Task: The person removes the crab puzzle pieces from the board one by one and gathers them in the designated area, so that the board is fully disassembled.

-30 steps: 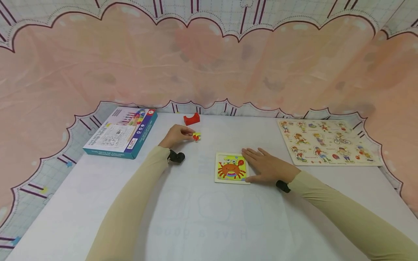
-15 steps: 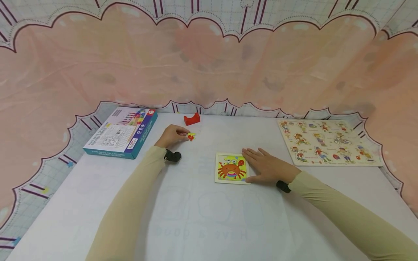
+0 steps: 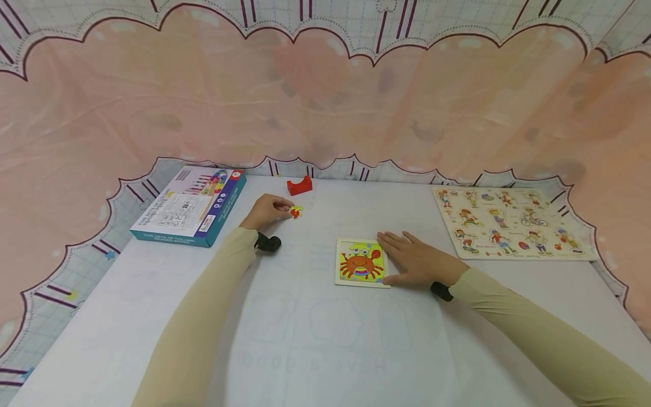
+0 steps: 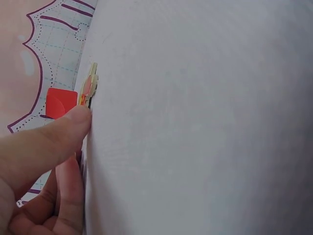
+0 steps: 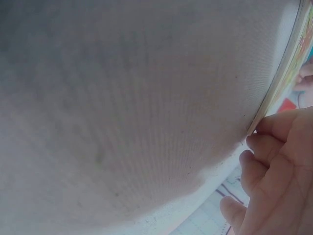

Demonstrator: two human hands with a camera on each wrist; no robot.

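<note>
My left hand pinches a small red and yellow puzzle piece by its near side, low over the white table. In the left wrist view the piece shows edge-on beyond the thumb, and the other fingers curl below it. My right hand lies with its fingers extended along the right edge of a square crab jigsaw puzzle in a pale frame. From the right wrist, the fingers of that hand meet the corner of the frame.
Just behind the left hand stands a red curved block. A teal and white toy box lies at the back left. At the back right is a wooden board with pictures of figures. A patterned cloth hangs behind the table.
My left hand has drawn slightly to the left with the puzzle piece, mostly in the first half second. My right hand and the crab puzzle have stayed in place.
</note>
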